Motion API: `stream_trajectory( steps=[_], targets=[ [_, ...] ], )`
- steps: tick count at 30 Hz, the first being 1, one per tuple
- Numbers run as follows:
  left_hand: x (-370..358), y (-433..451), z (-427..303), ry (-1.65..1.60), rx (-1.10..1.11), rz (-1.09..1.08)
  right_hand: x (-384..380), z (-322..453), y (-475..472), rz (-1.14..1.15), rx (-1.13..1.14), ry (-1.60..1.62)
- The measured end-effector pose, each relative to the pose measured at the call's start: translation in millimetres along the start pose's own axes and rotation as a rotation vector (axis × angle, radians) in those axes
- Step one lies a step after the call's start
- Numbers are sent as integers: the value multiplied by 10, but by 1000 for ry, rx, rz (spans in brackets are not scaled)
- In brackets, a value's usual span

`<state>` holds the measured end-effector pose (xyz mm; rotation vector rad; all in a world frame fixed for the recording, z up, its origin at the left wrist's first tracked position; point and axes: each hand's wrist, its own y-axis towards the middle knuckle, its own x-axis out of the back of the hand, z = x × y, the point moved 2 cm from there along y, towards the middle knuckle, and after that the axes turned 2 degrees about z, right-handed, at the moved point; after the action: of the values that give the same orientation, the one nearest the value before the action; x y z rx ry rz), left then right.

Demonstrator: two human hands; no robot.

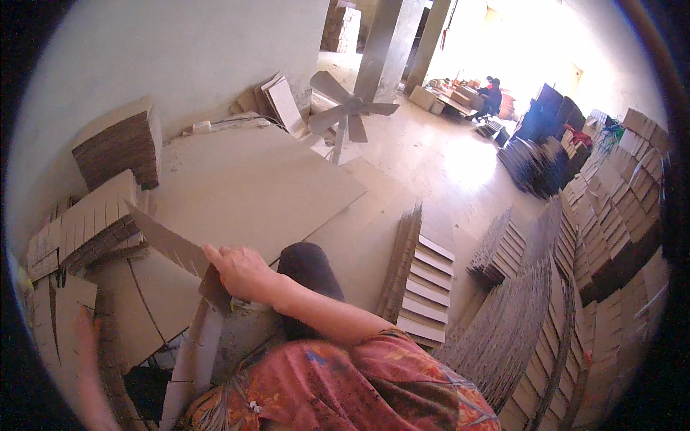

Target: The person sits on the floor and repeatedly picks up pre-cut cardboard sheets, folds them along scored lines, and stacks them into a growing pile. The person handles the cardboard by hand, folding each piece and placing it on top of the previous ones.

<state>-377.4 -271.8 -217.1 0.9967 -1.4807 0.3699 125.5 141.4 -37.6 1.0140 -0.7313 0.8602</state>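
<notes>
My right hand grips the end of a long slotted cardboard strip, which slants up to the left over the near edge of a large flat board. Just below that hand, another pale cardboard strip runs down towards my lap. At the lower left, my left hand is blurred and reaches up among slotted cardboard pieces; whether its fingers hold one cannot be made out. A stack of slotted cardboard strips lies just beyond it.
The large flat board spreads before me, with a cardboard stack by the wall. A fan stands past its far corner. Slotted cardboard bundles and tall piles line the right. A person sits far back.
</notes>
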Motion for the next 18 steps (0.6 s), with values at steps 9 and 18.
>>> stream_trajectory(
  steps=[9, 18],
  targets=[
    [90, 224, -526, 213, 103, 317, 165, 2, -82, 117, -85, -1],
    [51, 215, -433, 97, 224, 304, 193, -9, -182, 68, -87, 62]
  ],
)
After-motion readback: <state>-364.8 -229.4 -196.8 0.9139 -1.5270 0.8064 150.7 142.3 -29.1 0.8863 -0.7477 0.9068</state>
